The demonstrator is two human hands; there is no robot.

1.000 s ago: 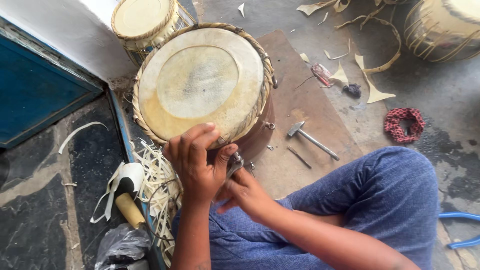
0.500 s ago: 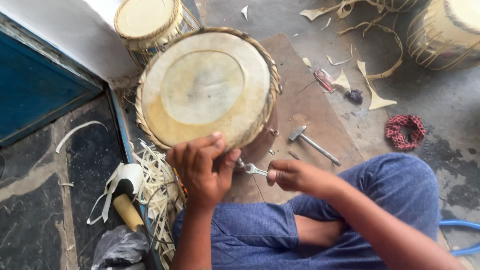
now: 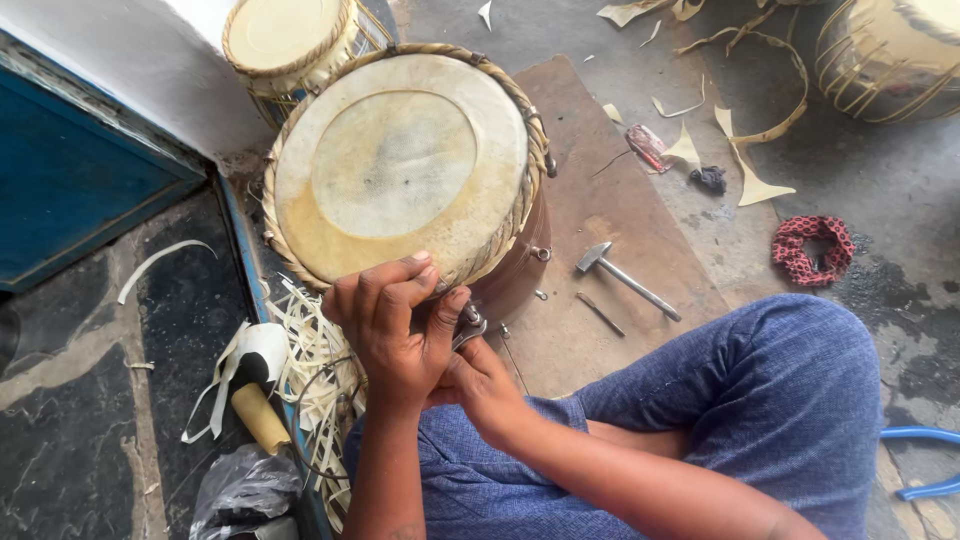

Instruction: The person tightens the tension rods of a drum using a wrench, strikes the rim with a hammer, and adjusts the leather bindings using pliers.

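Left hand (image 3: 390,330) curled over near rim of drum (image 3: 400,170) — right hand (image 3: 478,375) had come back in beneath it, pinching small metal tool (image 3: 468,325) against the lacing; hammer (image 3: 625,278) lay right.

The left hand (image 3: 392,325) covers most of the right hand (image 3: 478,375) and the near rim of the drum (image 3: 400,170). A small metal tool (image 3: 468,325) shows only partly between the hands; its kind cannot be told. The second drum (image 3: 290,40) and the brass drum (image 3: 890,55) are cut off by the top edge. The blue pliers handles (image 3: 925,462) run off the right edge.
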